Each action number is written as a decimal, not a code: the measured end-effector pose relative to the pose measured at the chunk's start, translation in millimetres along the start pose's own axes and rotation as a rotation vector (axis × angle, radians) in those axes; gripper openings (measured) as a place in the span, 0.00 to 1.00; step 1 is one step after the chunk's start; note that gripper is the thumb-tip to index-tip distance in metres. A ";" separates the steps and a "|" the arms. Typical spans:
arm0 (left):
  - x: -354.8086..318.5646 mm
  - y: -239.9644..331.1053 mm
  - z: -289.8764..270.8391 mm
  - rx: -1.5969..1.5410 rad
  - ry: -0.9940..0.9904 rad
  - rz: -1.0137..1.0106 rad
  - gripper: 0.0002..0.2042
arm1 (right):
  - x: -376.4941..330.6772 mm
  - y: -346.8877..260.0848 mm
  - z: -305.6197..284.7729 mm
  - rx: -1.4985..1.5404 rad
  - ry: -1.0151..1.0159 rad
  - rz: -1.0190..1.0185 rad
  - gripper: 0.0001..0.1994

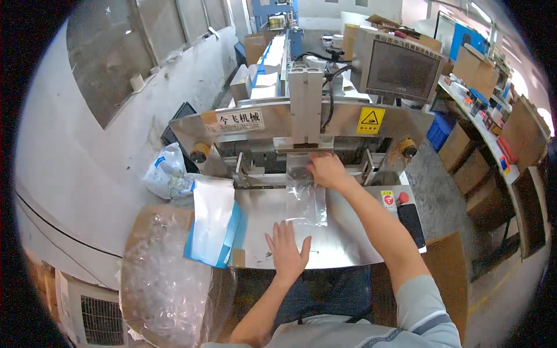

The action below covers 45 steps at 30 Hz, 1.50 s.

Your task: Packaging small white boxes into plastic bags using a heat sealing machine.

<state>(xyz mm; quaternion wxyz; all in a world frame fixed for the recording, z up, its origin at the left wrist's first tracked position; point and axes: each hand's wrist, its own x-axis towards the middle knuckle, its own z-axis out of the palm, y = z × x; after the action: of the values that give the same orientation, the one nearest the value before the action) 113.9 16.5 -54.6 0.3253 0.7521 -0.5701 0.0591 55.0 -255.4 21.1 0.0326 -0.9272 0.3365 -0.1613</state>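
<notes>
A clear plastic bag point(306, 203) lies lengthwise on the shiny metal worktop point(261, 209), its far end under the upright head of a machine point(306, 107). At that far end my right hand point(328, 170) has its fingers bent and closed on the bag's right edge; the fingertips are partly hidden. My left hand point(287, 250) rests flat near the front edge of the worktop, fingers spread, just below the bag's near end. It holds nothing. To its left, a stack of white sheets point(213, 217) sits in a blue box point(232, 235).
A carton point(136, 249) full of clear plastic bags point(168, 272) stands at the left. On the worktop's right side are a red button point(402, 198) and a black phone point(411, 225). A screen point(403, 69) hangs above right. Another open carton point(444, 272) is by my right side.
</notes>
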 end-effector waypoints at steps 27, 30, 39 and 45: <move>3.0 -11.2 6.0 -0.237 0.104 -0.105 0.37 | -206.5 -25.7 0.4 1.122 0.052 0.406 0.27; 15.5 -12.4 5.1 -0.340 0.104 -0.122 0.38 | -201.2 -29.4 -4.5 1.126 0.042 0.409 0.28; 112.8 -48.1 18.7 -0.643 -0.070 -0.471 0.31 | -138.5 -37.1 2.6 1.127 -0.021 0.393 0.36; 88.4 -10.4 -0.1 -1.053 -0.057 -0.463 0.32 | -157.6 -40.8 -9.1 1.306 -0.014 0.415 0.34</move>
<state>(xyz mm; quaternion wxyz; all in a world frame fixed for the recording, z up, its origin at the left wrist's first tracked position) 153.5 -54.5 -18.3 0.6450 0.5950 -0.3517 -0.3258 -36.6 -123.5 -7.0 0.6176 -0.6348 0.3407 -0.3157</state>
